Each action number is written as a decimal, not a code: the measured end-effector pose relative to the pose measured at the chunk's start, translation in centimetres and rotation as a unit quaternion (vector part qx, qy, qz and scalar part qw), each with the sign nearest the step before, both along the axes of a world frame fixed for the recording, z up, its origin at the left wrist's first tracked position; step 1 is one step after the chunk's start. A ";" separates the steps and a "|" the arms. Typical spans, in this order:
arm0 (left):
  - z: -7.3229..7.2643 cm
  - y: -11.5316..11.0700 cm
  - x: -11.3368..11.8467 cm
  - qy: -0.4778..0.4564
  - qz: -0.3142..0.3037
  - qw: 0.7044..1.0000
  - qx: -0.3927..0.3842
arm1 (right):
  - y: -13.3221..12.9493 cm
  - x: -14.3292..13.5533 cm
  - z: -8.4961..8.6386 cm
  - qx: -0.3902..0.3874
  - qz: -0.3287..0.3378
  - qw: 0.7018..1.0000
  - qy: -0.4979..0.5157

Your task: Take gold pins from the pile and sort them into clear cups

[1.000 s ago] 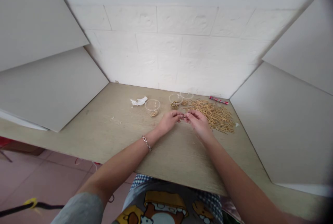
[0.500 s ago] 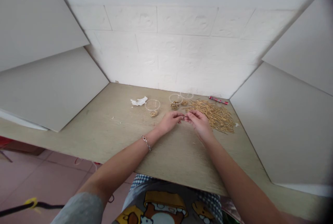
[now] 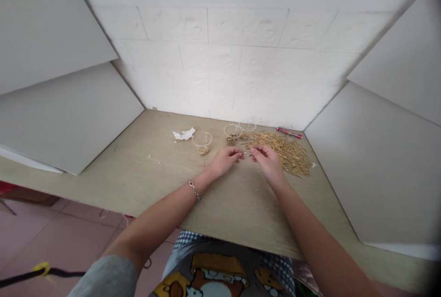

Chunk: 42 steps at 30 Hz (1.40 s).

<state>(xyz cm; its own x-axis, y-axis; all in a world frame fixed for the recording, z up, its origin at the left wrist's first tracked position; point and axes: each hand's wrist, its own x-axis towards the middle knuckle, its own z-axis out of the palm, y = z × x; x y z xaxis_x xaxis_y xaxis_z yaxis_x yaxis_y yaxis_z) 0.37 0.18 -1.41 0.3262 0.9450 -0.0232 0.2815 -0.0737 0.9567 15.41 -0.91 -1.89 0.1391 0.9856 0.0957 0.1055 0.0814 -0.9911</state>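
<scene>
My left hand (image 3: 228,159), with a chain bracelet at the wrist, is closed in a pinch on a small thin piece whose pale tip (image 3: 245,153) shows past the fingertips. Just to its right, my right hand (image 3: 267,161) is pinched too; a tiny dark tip shows at its fingers, too small to name. A narrow gap parts the two hands. Beside and behind my right hand lies a pile of thin golden sticks (image 3: 292,154). Clear round cups (image 3: 202,139) with small golden parts (image 3: 203,150) stand behind my left hand.
A crumpled white tissue (image 3: 184,134) lies left of the cups. At the back right is a red tube (image 3: 289,133). Grey panels (image 3: 69,117) flank the wooden table (image 3: 138,173) on both sides, and a white wall (image 3: 220,71) closes the back.
My right hand has drawn slightly to the right, away from my left hand, so a gap now shows between the fingertips. My left hand has hardly moved.
</scene>
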 end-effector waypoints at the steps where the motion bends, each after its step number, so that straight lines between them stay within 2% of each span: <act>1: 0.0 0.0 0.0 0.003 0.005 1.000 0.000 | 0.0 0.3 0.1 0.027 -0.011 0.997 -0.075; 4: 0.2 -0.1 -0.1 0.010 0.012 1.000 0.003 | -0.3 0.8 0.4 0.126 -0.013 0.955 -0.268; 7: 0.4 -0.1 -0.1 0.013 0.018 1.000 0.003 | -0.6 0.7 0.5 0.173 0.001 0.922 -0.345; 16: 0.5 -0.2 -0.1 0.025 0.021 0.999 0.020 | -0.7 0.3 0.2 0.200 -0.008 0.909 -0.365; 21: 0.7 -0.4 -0.1 0.042 0.024 0.998 0.029 | -0.8 0.3 0.1 0.184 -0.012 0.909 -0.374; 26: 0.3 -0.3 -0.1 0.064 0.027 0.997 0.045 | -0.7 0.3 0.0 0.172 -0.004 0.901 -0.398; 29: 0.1 -0.2 -0.2 0.077 0.027 0.995 0.055 | -0.7 0.2 -0.1 0.184 0.001 0.887 -0.423; 36: 0.4 -0.2 -0.5 0.125 0.012 0.987 0.098 | -1.1 0.3 -0.1 0.229 0.010 0.833 -0.503; 39: 0.6 -0.2 -0.6 0.131 0.006 0.986 0.100 | -1.1 0.4 -0.1 0.224 0.016 0.837 -0.499; 42: 0.5 -0.1 -0.7 0.119 0.001 0.989 0.093 | -0.9 0.4 -0.3 0.209 0.026 0.858 -0.468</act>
